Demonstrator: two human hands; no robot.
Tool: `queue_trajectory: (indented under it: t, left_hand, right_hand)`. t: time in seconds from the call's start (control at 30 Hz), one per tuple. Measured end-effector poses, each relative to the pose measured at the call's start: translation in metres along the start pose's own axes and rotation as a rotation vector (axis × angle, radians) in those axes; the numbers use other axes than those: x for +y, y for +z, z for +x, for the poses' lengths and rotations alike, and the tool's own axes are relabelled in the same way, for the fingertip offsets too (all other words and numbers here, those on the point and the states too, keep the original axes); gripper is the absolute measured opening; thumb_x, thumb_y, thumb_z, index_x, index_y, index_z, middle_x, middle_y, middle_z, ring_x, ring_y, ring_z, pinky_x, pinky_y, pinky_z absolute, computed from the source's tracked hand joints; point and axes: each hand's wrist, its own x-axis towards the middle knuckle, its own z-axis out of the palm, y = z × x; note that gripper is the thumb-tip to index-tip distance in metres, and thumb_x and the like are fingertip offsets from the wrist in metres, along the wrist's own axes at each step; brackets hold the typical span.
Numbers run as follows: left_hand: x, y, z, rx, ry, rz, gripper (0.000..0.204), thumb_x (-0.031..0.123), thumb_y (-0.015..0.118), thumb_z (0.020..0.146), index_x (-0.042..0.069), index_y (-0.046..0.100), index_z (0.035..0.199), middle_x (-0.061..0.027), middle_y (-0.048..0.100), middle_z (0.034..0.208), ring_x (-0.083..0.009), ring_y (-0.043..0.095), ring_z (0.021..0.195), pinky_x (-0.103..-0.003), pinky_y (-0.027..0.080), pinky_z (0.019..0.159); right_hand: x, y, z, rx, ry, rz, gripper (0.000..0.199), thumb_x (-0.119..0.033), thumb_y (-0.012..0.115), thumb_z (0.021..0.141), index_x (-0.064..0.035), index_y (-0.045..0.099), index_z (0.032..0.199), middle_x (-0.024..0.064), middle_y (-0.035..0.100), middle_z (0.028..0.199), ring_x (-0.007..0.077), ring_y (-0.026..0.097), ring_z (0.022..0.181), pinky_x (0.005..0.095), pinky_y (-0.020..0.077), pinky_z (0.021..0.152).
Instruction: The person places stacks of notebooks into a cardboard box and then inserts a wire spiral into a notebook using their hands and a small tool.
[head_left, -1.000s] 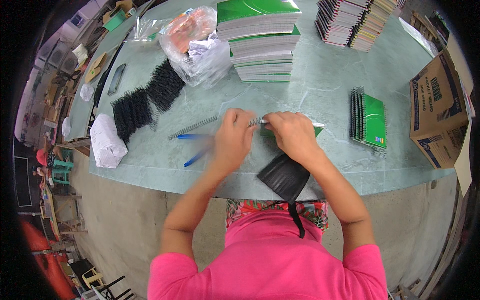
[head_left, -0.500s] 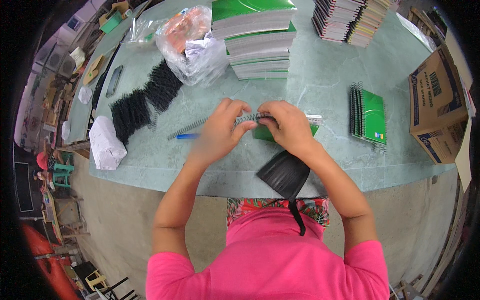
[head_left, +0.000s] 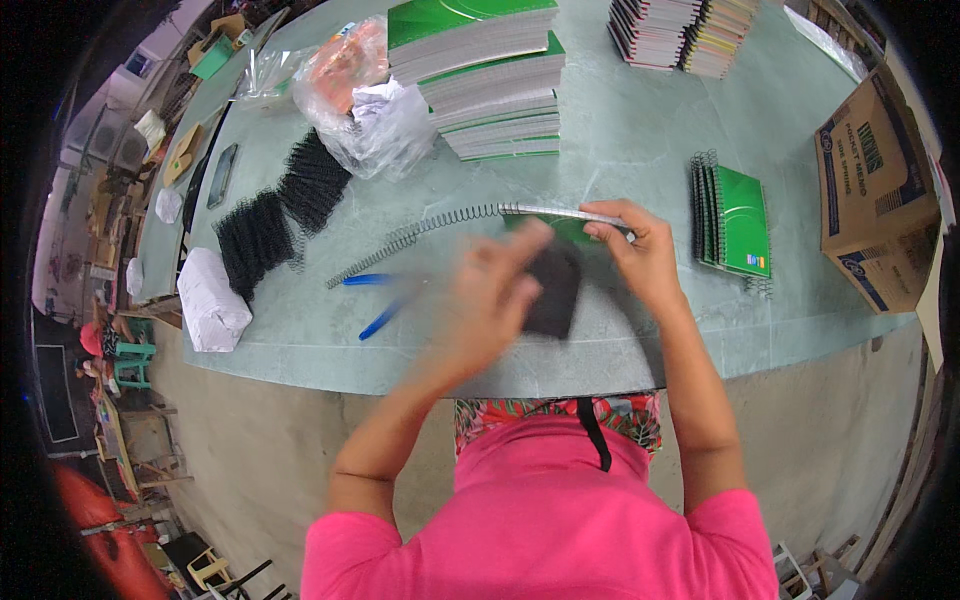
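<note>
The pale green stone-like surface (head_left: 640,130) carries everything, its far corners cut off by the dark rim of the view. At its right edge a brown cardboard box (head_left: 875,200) stands partly out of view, so its contents cannot be seen. Tall stacks of green-covered notebooks (head_left: 480,75) sit at the far middle, and a second pile of mixed-colour notebooks (head_left: 680,30) is cut off at the top. A crumpled clear plastic bag (head_left: 365,95) holds something orange and white that is hard to make out. Two heaps of black spiral binding coils (head_left: 275,215) lie at the left, near a white wrapped packet (head_left: 212,300). A small stack of finished green spiral notebooks (head_left: 735,220) lies at the right.

The thin green notebook (head_left: 565,218) being bound lies at the near middle, mostly hidden; a long metal spiral wire (head_left: 420,235) runs from its edge out to the left. The right hand (head_left: 640,255) pinches the notebook's spine edge. The left hand (head_left: 490,300) is blurred, fingers spread loose, covering a black flat piece (head_left: 555,290); whether it grips anything cannot be told. Two blue pens (head_left: 375,300) lie just left.
</note>
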Motion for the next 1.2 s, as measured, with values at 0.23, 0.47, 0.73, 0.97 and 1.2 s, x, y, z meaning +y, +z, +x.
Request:
queue_trajectory:
  t: [0.23,0.47,0.73,0.97,1.2]
  left_hand:
    - [-0.025,-0.023,0.018,0.168,0.028,0.145,0.037,0.004,0.066,0.075,0.006,0.057,0.11,-0.0127,0.057,0.101,-0.0286,0.057,0.09,-0.036,0.045,0.08]
    - [-0.014,-0.013,0.023,-0.018,0.051,0.175,0.041,-0.001,0.068,0.07,0.008,0.062,0.109,-0.0094,0.059,0.091,-0.0276,0.056,0.085,-0.035,0.046,0.076]
    - [-0.015,-0.004,0.037,-0.042,0.194,0.125,0.035,-0.001,0.069,0.069,0.007,0.065,0.104,-0.0086,0.054,0.093,-0.0237,0.056,0.084,-0.033,0.046,0.077]
    - [-0.011,0.009,0.039,0.003,0.192,0.063,0.029,0.007,0.07,0.072,0.01,0.066,0.1,-0.01,0.056,0.088,-0.0261,0.055,0.084,-0.035,0.046,0.073]
    - [-0.006,0.007,0.049,0.0,0.191,0.09,0.027,0.006,0.069,0.072,0.011,0.065,0.098,-0.009,0.055,0.088,-0.0268,0.056,0.081,-0.035,0.047,0.07]
  right_hand:
    - [0.009,0.005,-0.004,-0.016,0.157,0.229,0.016,-0.011,0.068,0.081,-0.0021,0.068,0.095,0.0051,0.068,0.088,0.0111,0.06,0.083,0.0243,0.0446,0.076]
    - [0.009,0.003,-0.007,-0.049,0.212,0.293,0.014,-0.008,0.068,0.079,-0.0018,0.067,0.092,0.0041,0.067,0.087,0.0093,0.058,0.082,0.0228,0.0442,0.075]
    - [0.011,0.007,-0.007,-0.033,0.3,0.493,0.017,-0.003,0.068,0.078,-0.0015,0.067,0.094,0.0049,0.068,0.089,0.0093,0.059,0.085,0.0238,0.0449,0.078]
    - [0.02,0.008,-0.01,-0.14,0.284,0.423,0.021,-0.001,0.066,0.079,-0.0008,0.067,0.1,0.0042,0.068,0.091,0.0093,0.059,0.085,0.0238,0.0455,0.078]
    - [0.023,0.009,-0.01,-0.16,0.294,0.4,0.022,0.0,0.063,0.08,-0.0012,0.066,0.102,0.0041,0.069,0.094,0.0079,0.059,0.087,0.0246,0.0456,0.081]
